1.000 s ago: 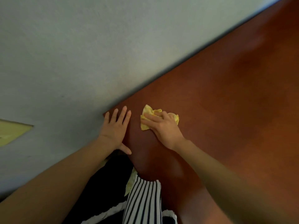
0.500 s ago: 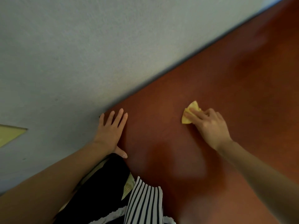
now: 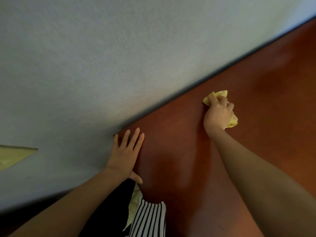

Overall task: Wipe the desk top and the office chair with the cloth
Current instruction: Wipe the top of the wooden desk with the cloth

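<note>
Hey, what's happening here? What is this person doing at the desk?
A person is cleaning a reddish-brown desk top that stands against a pale wall. The right hand grips a bunched yellow cloth and presses it on the wood near the back edge. The left hand rests flat, fingers spread, on the desk's corner by the wall. The chair is not in view.

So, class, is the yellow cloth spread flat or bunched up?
Bunched: the cloth pokes out crumpled either side of the right hand gripping it.
</note>
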Tool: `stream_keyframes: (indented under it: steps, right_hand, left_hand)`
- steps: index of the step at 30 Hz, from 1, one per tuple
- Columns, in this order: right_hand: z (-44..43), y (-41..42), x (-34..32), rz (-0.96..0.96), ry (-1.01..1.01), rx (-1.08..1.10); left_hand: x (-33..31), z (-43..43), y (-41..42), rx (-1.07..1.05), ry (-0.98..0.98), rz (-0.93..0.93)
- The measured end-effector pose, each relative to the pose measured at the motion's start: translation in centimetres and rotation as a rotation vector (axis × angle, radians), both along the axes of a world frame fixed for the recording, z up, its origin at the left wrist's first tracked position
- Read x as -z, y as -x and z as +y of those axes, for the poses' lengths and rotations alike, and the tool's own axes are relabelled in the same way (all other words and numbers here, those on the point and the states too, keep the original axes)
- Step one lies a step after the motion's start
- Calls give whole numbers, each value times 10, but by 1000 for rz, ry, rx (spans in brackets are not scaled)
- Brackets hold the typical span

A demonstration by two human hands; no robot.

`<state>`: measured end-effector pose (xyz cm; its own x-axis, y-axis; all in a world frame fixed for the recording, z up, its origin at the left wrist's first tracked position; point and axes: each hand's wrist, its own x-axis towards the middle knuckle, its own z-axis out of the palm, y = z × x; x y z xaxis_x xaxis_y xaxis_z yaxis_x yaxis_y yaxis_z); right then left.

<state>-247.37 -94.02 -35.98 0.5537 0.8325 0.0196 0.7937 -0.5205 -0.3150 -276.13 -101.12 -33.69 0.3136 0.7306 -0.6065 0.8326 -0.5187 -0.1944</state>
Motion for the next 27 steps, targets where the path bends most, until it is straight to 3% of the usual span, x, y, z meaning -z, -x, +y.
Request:
stream_keyframes:
  steps: [9,16,22,27]
  right_hand:
    - [-50,96,-1,74,0,-542]
    - [-125,108,-17,96,-54,-957]
    - [-162,72,-25,4,9,-1169]
    - [-145,30,-34,-136,59,-1185]
  left_hand:
    - [-5,3,0,-3,2,-16]
    - [-8,-1,-4,-37,7,-3]
    - [-8,1,-6,-64,31,-5]
    - [-8,-1,-5,-74,47,-36]
